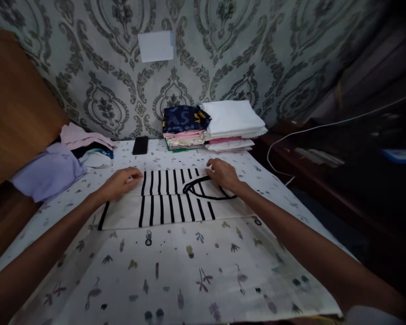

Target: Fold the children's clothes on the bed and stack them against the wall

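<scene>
A white shirt with black stripes [172, 208] lies flat in a folded, layered shape on the printed sheet. Its black-trimmed neckline [203, 197] forms a loop on the right side. My left hand [123, 183] hovers at the shirt's upper left edge, fingers bent and somewhat apart, slightly blurred. Over the upper right part of the shirt is my right hand [222, 173], its curled fingers and thumb apart with no cloth visible between them. My right wrist covers part of the neckline.
Folded clothes stand in two stacks at the back, one topped by a navy printed cloth [179, 118], the other by white cloth [233, 116]. A black phone [140, 145] lies left of them. Loose lavender [52, 171] and pink clothes [83, 136] lie far left. A white cable [311, 127] hangs right.
</scene>
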The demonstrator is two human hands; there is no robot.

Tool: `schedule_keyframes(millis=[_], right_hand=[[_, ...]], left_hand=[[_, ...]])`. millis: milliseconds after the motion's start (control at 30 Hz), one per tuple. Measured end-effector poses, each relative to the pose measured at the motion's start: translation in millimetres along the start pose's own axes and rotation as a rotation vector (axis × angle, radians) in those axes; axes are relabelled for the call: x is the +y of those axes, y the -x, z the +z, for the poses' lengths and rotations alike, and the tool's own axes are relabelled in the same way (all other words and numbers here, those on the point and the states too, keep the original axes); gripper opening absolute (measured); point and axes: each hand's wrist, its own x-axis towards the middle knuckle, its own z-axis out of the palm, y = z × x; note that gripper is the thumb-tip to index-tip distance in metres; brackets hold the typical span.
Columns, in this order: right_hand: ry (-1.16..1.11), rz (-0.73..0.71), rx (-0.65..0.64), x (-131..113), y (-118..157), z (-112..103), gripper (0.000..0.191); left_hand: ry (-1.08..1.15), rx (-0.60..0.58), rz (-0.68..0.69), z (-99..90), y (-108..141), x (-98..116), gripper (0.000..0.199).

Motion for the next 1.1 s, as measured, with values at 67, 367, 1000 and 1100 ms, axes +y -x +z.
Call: schedule_keyframes(millis=[67,367,1000,1100], right_hand=[[0.002,0.151,0.013,21,-3,-6,0.027],[-0.259,0.414,-0.097,71,-10,1,0.032],[-0.306,0.22,0.246,57,-16,17,0.021],[-0.301,-0.148,0.225,19,3,13,0.018]], left_hand=[[-0.035,-0.082,0.12,20.7,-16,31,0.033],[-0.312,-0.106,0.275,80.3,-53,85,0.027],[-0.068,-0.107,0.138,60.6,-60,71,0.034],[0.062,-0.056,0.039,42.7,-53,44,0.041]])
